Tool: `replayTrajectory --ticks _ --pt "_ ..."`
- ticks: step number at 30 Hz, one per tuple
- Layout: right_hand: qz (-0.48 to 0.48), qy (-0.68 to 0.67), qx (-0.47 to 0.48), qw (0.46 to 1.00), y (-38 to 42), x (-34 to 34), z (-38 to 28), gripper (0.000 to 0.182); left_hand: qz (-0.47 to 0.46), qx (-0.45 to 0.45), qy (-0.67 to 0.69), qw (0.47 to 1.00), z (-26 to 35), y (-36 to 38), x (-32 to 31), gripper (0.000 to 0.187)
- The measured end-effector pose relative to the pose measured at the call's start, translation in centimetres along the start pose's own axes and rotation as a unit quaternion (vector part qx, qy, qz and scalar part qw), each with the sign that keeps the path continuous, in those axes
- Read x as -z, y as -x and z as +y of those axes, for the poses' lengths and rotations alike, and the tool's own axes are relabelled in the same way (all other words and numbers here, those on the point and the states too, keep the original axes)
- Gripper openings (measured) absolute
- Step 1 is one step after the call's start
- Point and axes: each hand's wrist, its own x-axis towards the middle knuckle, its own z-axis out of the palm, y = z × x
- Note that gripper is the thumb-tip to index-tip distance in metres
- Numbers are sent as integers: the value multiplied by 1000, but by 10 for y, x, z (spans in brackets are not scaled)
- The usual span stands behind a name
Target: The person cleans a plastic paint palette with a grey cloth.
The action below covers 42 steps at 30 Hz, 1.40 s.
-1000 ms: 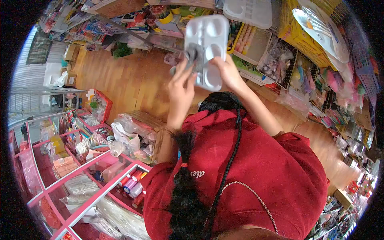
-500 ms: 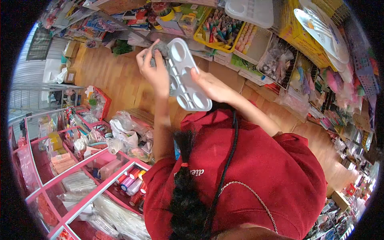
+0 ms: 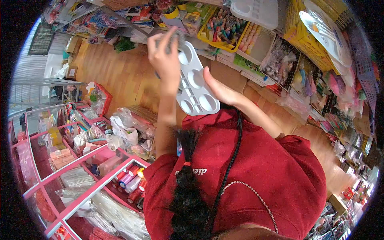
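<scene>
Left hand (image 3: 165,60) raised, fingers bent around blurred grey cloth (image 3: 180,39) by palette's upper end. Right hand (image 3: 220,88) grips side of tilted white palette (image 3: 195,78), above wooden floor (image 3: 120,76). Pink-framed bins (image 3: 96,189) at left.

head-worn wide view, facing forward and down, close above red top (image 3: 256,172)

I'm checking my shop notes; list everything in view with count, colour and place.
palette: 1, pale grey, between hands
cloth-like item: 1, grey, blurred, at left fingers
basket: 1, yellow, ahead
lidlike tray: 1, whitish, beyond basket
spools: several, mixed, lower left
dividers: several, pink, lower left
packets: many, mixed, upper left
floor: 1, brown, centre
shirt: 1, red, on wearer
left hand, right hand: 2, bare, at palette
</scene>
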Motion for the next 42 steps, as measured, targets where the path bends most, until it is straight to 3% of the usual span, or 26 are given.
replayTrajectory --ticks 1,2,3,5,7,8,9,11,15,16,19,22,23,24,25,26,30,32,34,35,37,40,42 --pt "-5 -3 -12 1000 3 -1 -3 80 14 12 16 1000 -9 -4 2 30" --pt "64 -24 19 997 1 -4 -5 81 29 22 34 999 -14 -6 1 29" --pt "134 -45 53 989 -3 -5 -6 83 -6 21 66 998 -9 0 1 29" --pt "171 -201 84 961 -3 3 -28 86 -80 23 124 989 18 33 12 30" --pt "171 -195 88 962 -4 13 -21 86 -234 2 106 966 54 65 11 32" --pt "130 -198 41 971 -1 14 -17 86 -184 -7 116 976 50 68 6 32" --pt "159 -161 21 974 1 7 -16 86 -134 -16 127 983 42 70 -3 32" --pt "151 -38 103 982 2 -2 -13 86 -41 5 119 992 33 54 -20 29" --pt "147 56 107 982 3 2 -13 84 -25 -11 81 996 33 13 -20 19" --pt "108 73 60 990 6 5 -10 82 -13 -20 67 997 29 5 -20 17" --pt "107 104 74 986 8 -3 -3 77 50 68 90 992 -6 -17 -28 14" --pt "255 -101 94 957 4 6 -25 75 -82 41 125 988 13 10 -15 15" --pt "234 -217 120 940 1 23 -29 75 -157 46 170 972 30 28 -12 18" --pt "250 -194 112 942 1 37 -32 79 -225 -35 198 953 40 45 -13 20" --pt "269 -171 104 942 3 45 -34 82 -250 -49 197 947 52 66 -15 19" --pt "278 -171 102 940 5 40 -36 86 -216 -24 219 951 61 80 -20 19" --pt "230 -94 66 966 19 15 -29 83 -86 -70 212 971 48 51 -37 16" --pt "197 -13 83 977 14 15 -1 82 -51 -7 183 982 43 25 -41 12" --pt "195 62 53 977 21 5 3 80 -4 -30 101 994 24 3 -47 14" --pt "140 49 45 988 27 4 -4 79 22 -5 114 993 13 -4 -50 14" --pt "153 73 75 983 23 8 4 77 75 46 140 986 3 -15 -51 15" --pt "238 -194 95 947 25 18 -30 77 29 90 200 975 29 8 -28 14" --pt "202 -191 77 958 24 40 -20 79 -126 10 226 966 60 36 -18 15"
